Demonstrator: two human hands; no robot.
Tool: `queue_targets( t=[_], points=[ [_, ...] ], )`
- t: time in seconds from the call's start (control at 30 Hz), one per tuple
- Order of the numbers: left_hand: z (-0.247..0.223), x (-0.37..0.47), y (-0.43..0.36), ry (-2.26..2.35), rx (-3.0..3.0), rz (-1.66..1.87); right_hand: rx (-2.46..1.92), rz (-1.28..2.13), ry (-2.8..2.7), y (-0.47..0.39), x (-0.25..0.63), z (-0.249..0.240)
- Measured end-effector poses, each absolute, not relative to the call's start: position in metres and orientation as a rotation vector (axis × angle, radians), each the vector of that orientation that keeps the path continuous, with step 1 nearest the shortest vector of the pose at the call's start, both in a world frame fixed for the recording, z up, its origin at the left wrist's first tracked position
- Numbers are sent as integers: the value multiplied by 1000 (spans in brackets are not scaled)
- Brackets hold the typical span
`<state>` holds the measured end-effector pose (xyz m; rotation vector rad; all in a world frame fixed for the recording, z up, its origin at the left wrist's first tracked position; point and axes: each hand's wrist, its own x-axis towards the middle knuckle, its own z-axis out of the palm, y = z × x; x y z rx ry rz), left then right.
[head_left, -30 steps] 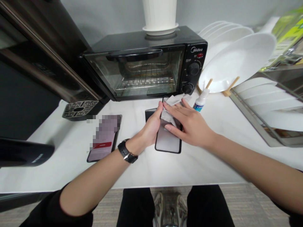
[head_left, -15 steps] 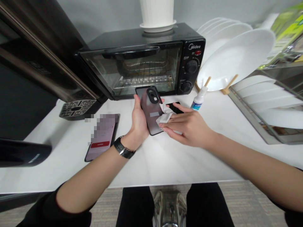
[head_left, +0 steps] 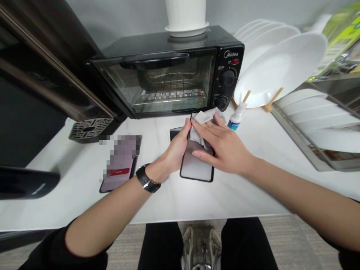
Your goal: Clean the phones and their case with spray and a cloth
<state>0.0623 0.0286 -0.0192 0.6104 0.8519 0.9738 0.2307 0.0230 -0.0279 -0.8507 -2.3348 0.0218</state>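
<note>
My left hand [head_left: 177, 148] grips the left edge of a dark-rimmed translucent phone case [head_left: 197, 165], thumb along its side. Spread over the upper part of the case is a white cloth [head_left: 200, 137], pressed down by the fingers of my right hand [head_left: 221, 144]. The camera cutout is hidden by cloth and fingers. Partly behind my left hand lies a flat black object [head_left: 174, 132]. A phone with a lit screen [head_left: 119, 161] rests on the counter at the left. Just beyond my right hand stands a small white spray bottle [head_left: 235, 119].
A black toaster oven [head_left: 168, 45] with a white pot [head_left: 186, 17] on top stands behind. White plates [head_left: 278, 67] and a dish rack [head_left: 312, 152] are at the right. A dark machine with a drip tray [head_left: 89, 128] occupies the left of the white counter [head_left: 165, 206].
The case has shifted right and toward me and now stands straighter. My right hand has moved up it, with the cloth spread wider over the camera end. The flat black object shows at its left.
</note>
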Motion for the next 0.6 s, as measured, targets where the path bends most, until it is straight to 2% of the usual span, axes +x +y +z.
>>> queue_targets(
  t=[0.2,0.33,0.6],
  points=[
    [-16,62,32,781,584,1010,-685,212,-2349,16,229,-23],
    [-12,56,36,709,580,1180,-477,297,-2417,9,227,-21],
    [-5,46,44,777,608,1299,-759,-57,-2377,13,228,-23]
  ],
)
